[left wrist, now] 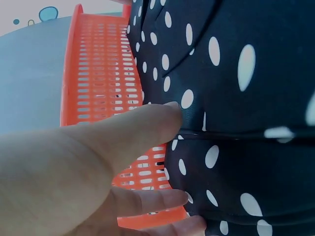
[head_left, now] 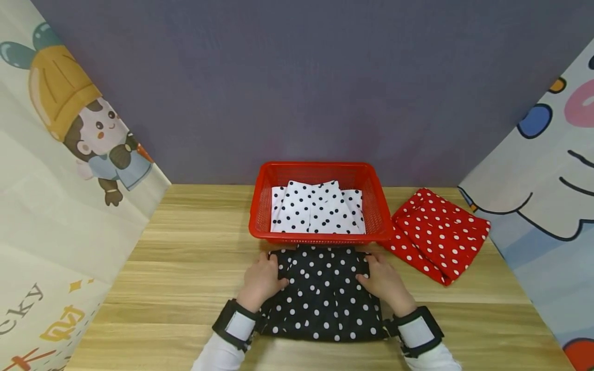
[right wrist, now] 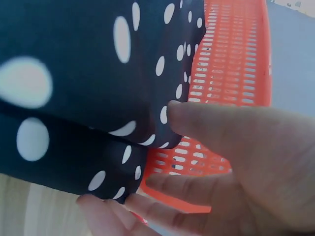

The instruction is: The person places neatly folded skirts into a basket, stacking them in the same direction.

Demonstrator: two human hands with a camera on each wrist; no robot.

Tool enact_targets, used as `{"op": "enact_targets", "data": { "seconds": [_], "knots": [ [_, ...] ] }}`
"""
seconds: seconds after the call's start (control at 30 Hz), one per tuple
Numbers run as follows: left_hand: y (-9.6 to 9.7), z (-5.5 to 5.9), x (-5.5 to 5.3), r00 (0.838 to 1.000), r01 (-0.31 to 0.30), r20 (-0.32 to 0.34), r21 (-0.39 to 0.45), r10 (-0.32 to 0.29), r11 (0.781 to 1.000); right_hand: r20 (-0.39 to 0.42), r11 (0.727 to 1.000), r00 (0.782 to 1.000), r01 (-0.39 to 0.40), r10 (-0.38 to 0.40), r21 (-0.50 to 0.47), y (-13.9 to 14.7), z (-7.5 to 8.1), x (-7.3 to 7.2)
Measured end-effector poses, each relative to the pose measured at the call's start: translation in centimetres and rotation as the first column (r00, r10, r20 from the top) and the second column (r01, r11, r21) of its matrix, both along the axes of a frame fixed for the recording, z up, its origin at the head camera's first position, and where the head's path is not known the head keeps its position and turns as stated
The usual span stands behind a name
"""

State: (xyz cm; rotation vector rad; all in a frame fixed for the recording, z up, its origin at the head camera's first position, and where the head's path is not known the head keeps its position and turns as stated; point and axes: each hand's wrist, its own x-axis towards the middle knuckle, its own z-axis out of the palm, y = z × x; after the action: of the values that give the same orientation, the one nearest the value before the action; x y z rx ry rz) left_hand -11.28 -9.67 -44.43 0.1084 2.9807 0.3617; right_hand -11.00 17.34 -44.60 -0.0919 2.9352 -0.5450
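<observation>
A black skirt (head_left: 320,299) with white polka dots lies folded on the table, its narrower end up against the basket's front. My left hand (head_left: 262,281) is at its upper left corner, the thumb extended over the cloth. On the opposite side my right hand (head_left: 387,283) touches the upper right corner in the same way. In the left wrist view the thumb (left wrist: 152,120) meets the fabric while the other fingertips reach its edge. The right wrist view has the thumb (right wrist: 197,120) on an upper layer of cloth, with the fingers below along the side.
Behind the skirt stands a red plastic basket (head_left: 320,238) holding a folded white garment (head_left: 320,208) with black dots. To its right a folded red cloth (head_left: 438,234) with white dots lies on the wooden table (head_left: 185,257). A grey panel (head_left: 320,82) rises at the back.
</observation>
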Motion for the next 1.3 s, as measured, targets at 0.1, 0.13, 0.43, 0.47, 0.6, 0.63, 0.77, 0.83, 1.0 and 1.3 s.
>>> {"op": "enact_targets", "data": {
  "seconds": [0.1,0.13,0.43,0.47,0.6,0.63,0.77,0.83,1.0,1.3],
  "knots": [
    [0.1,-0.1,0.0,1.000,-0.026,0.013,0.009,0.026,1.000,0.033,1.000,0.999,0.020,-0.020,0.007,0.1,-0.1,0.0],
    [0.2,-0.1,0.1,0.999,-0.035,0.013,0.013,0.034,0.999,0.044,1.000,0.999,0.025,-0.026,0.013,0.1,-0.2,0.1],
    [0.4,-0.4,0.8,0.997,-0.081,0.009,-0.023,0.081,0.996,0.111,0.999,0.993,0.046,-0.049,0.030,0.0,-1.1,0.2],
    [0.4,-0.5,0.8,0.996,-0.084,0.012,-0.028,0.085,0.996,0.114,0.998,0.992,0.049,-0.052,0.029,0.0,-1.2,0.2],
    [0.2,-0.8,0.8,0.995,-0.097,0.033,-0.025,0.098,0.995,0.125,0.998,0.990,0.061,-0.065,0.030,-0.1,-1.5,0.2],
    [0.2,-0.8,0.8,0.994,-0.099,0.039,-0.021,0.100,0.995,0.128,0.998,0.990,0.064,-0.067,0.028,-0.1,-1.6,0.2],
    [0.4,-0.8,0.6,0.993,-0.104,0.050,-0.010,0.105,0.994,0.138,0.998,0.988,0.068,-0.070,0.016,-0.1,-1.5,0.2],
    [0.5,-0.8,0.5,0.994,-0.104,0.044,-0.005,0.104,0.995,0.141,0.997,0.987,0.071,-0.071,0.005,-0.1,-1.5,0.1],
    [0.7,-1.0,0.2,0.996,-0.088,0.016,0.028,0.088,0.996,0.152,0.997,0.985,0.080,-0.078,-0.007,-0.1,-1.4,-0.1],
    [1.2,-1.4,-0.4,0.999,-0.037,0.004,0.123,0.037,0.992,0.211,0.997,0.976,0.069,-0.063,-0.019,-0.3,-1.6,-0.3]
  ]
}}
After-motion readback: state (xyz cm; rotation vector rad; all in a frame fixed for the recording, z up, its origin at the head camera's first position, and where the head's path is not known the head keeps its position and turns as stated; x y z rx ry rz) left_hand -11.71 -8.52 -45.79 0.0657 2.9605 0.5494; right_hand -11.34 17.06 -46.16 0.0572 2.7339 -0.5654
